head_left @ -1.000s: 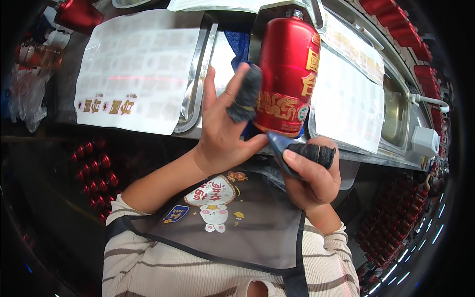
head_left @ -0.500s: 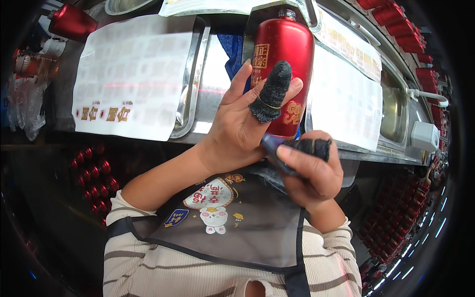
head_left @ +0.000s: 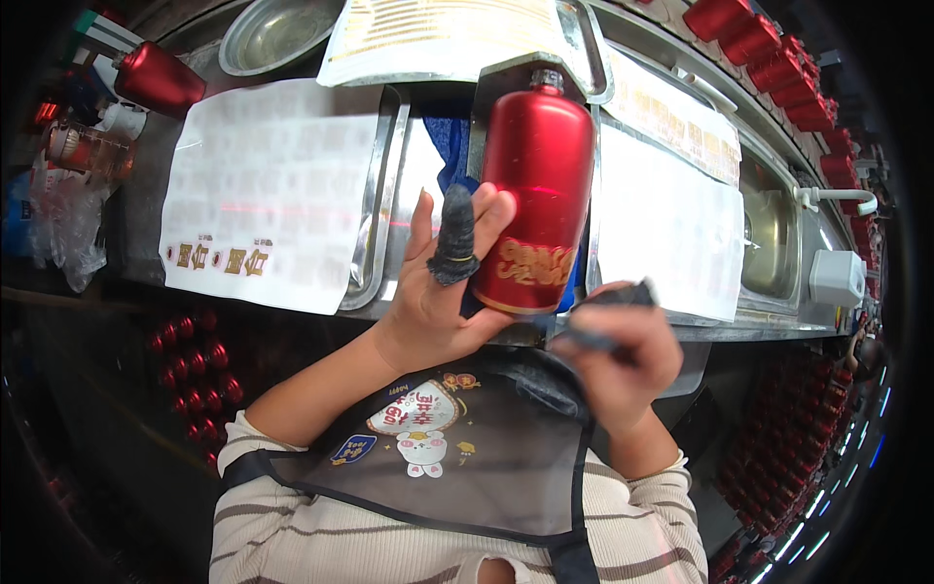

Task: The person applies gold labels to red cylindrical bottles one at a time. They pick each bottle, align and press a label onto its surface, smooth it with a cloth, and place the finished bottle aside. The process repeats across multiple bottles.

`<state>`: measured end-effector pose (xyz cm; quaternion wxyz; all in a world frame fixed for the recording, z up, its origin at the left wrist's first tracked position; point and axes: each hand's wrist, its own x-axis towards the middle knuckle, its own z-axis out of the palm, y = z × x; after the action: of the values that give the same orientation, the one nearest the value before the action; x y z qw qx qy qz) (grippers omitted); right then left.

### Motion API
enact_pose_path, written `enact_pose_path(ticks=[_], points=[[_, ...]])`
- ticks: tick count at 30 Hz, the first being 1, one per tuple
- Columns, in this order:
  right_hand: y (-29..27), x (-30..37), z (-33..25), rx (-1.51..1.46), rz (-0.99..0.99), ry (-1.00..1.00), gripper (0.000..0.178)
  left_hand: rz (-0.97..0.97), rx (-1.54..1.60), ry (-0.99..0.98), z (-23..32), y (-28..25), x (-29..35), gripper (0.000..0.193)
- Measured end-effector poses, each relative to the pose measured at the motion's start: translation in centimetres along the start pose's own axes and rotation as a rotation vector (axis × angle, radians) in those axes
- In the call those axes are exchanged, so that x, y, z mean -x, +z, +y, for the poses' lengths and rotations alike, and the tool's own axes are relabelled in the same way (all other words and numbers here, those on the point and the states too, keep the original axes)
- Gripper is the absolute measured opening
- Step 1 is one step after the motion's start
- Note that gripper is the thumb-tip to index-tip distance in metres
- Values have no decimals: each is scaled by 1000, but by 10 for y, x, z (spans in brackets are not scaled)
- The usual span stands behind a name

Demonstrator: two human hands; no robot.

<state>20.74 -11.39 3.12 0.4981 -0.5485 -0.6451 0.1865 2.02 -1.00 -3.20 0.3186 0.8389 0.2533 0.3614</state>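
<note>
A red bottle (head_left: 537,165) with a clear neck and gold raised-looking lettering near its base lies with its neck pointing away from me. My left hand (head_left: 433,277) is at its left side, fingers stretched and spread, with the thumb by the base. One finger wears a black finger cover (head_left: 453,234) held by a thin band and points up off the bottle. To the right of the base, my right hand (head_left: 628,341) is closed and blurred by motion. It pinches a flat dark blue-grey scraper-like piece (head_left: 589,339). Black covering also shows on that hand's fingers.
Left of the bottle, a white sheet with gold stickers (head_left: 272,195) lies over a metal tray (head_left: 375,195). More sheets (head_left: 671,214) lie on the right, before a sink (head_left: 773,234). A metal bowl (head_left: 272,39) and another red bottle (head_left: 161,80) stand farther back.
The bottle has turned, so its square gold label has left view and the lower lettering faces up. My left hand has slid to its left side; my right hand moved slightly away from the base.
</note>
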Motion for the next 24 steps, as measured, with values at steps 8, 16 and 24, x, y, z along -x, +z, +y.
enact_pose_path(ticks=[8,16,24], points=[[-3,9,37,-575,282,732,11,28,-213,-72,-3,2,21,68],[26,16,41,-42,14,327,116,464,211,-93,2,-37,-64,28],[33,3,57,27,-21,350,101,264,107,-274,-35,23,-131,34]])
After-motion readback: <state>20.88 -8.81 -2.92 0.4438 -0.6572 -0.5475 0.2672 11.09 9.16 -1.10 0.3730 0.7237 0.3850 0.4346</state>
